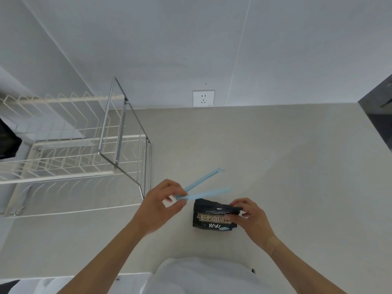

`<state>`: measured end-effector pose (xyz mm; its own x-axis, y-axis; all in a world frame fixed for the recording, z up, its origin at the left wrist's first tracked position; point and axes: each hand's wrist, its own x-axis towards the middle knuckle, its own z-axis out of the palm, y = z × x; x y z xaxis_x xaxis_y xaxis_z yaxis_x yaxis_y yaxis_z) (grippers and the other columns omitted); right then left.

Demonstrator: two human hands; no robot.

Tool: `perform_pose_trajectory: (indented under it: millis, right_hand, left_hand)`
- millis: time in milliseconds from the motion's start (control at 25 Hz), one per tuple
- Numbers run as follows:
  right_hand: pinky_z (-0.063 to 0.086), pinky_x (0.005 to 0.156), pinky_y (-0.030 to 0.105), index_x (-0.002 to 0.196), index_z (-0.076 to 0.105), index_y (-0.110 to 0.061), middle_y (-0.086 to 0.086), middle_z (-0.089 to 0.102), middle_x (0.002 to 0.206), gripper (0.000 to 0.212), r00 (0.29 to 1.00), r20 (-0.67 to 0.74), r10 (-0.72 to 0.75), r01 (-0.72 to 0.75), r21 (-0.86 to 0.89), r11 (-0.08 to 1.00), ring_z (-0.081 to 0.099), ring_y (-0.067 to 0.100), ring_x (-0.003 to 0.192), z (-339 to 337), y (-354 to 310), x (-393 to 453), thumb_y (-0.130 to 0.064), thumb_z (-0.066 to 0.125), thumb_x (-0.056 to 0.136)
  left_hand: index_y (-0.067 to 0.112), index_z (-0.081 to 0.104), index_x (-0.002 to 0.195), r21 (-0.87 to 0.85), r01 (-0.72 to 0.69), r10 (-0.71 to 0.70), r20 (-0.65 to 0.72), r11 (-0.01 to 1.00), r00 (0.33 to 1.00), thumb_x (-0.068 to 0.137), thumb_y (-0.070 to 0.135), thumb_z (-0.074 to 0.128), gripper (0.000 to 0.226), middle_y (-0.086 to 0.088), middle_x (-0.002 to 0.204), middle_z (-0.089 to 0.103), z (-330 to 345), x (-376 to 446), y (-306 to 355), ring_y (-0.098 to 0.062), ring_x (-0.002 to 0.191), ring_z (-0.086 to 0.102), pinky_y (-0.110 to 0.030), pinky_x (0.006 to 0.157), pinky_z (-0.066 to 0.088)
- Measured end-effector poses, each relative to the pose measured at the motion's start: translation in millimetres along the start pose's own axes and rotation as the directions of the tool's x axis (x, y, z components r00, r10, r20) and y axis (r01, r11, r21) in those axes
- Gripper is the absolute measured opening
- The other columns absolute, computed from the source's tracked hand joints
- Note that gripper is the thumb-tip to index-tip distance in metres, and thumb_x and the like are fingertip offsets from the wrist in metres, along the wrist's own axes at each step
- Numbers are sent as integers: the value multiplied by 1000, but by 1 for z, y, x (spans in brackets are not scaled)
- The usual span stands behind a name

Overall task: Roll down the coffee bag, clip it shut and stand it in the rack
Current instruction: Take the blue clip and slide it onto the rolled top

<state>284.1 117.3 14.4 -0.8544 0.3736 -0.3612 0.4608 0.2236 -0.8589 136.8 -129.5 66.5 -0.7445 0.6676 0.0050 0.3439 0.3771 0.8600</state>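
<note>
A black coffee bag with gold and white lettering lies on the beige counter, its top rolled down. My right hand pinches the rolled top at the bag's right end. My left hand holds the hinge end of a long light-blue sealing clip, whose two arms are spread apart in a V just above and left of the bag. The white wire rack with a chrome frame stands at the left.
The beige counter runs back to a white wall with a power socket. A dark surface lies at the far right edge. A dark object sits beyond the rack at the left.
</note>
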Motion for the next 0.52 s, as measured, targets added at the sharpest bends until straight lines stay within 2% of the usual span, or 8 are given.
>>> perform_pose_trajectory:
  millis: [80,240,360,520]
  right_hand:
    - [47,76,28,76,71,-42,-25,63,96,24,1000,-11,-6,6,-1,1000,59,12,97,1,1,-1,-22,82,68]
    - [53,82,46,82,71,-36,-15,65,102,31,999,-13,-33,32,-30,999,60,21,96,3,2,-4,-8,77,72]
    - [53,81,48,80,70,-38,-14,65,102,30,999,-26,-37,37,-8,999,61,20,97,2,1,-5,-11,80,71]
    - [53,83,53,87,72,-29,-5,63,106,33,1000,-17,-23,24,47,999,61,31,96,5,6,-3,0,78,73]
  left_hand:
    - [29,72,96,33,-46,44,51,998,998,81,17,75,19,9,100,64,0,-14,2,-15,90,63,-20,72,51]
    - [33,72,96,38,-62,59,81,997,995,81,16,76,24,12,100,64,7,-26,1,-13,88,63,-21,70,50]
    - [32,73,93,-50,4,-1,50,999,999,79,13,77,24,13,99,68,14,-21,0,-14,88,65,-22,71,51]
    - [31,69,89,-166,149,-151,-1,975,988,78,11,79,25,9,97,72,29,-18,0,-17,90,66,-27,78,54]
